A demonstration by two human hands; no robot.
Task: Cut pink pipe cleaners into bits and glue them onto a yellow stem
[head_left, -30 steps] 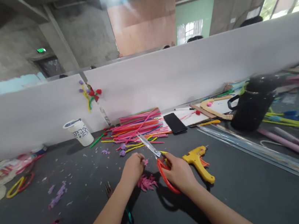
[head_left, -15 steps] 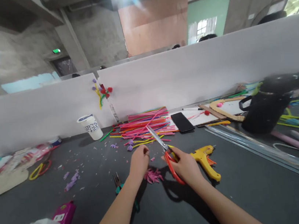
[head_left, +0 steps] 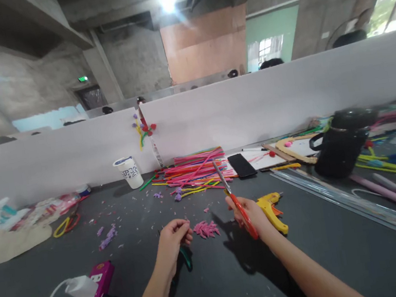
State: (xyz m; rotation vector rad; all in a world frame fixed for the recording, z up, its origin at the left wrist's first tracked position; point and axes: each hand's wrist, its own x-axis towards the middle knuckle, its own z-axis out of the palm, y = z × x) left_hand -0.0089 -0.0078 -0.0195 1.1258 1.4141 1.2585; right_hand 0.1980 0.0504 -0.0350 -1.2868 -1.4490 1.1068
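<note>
Over table [head_left: 326,248]: scissors [head_left: 235,201] are clamped in right hand [head_left: 254,215].
Left hand [head_left: 172,240] is pinched shut by pink scraps [head_left: 205,228]; nick is risked if blades swing.

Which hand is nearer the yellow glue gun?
Right. The right hand, holding scissors, is just left of the glue gun; the left hand is farther left, past the pink scraps.

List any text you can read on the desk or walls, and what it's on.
Paper cup: dark printed characters, too blurred to read.
Green sign over the far doorway: too small to read.
White label on the magenta power strip: unreadable.
Scissors in the right hand: no marking visible.
</note>
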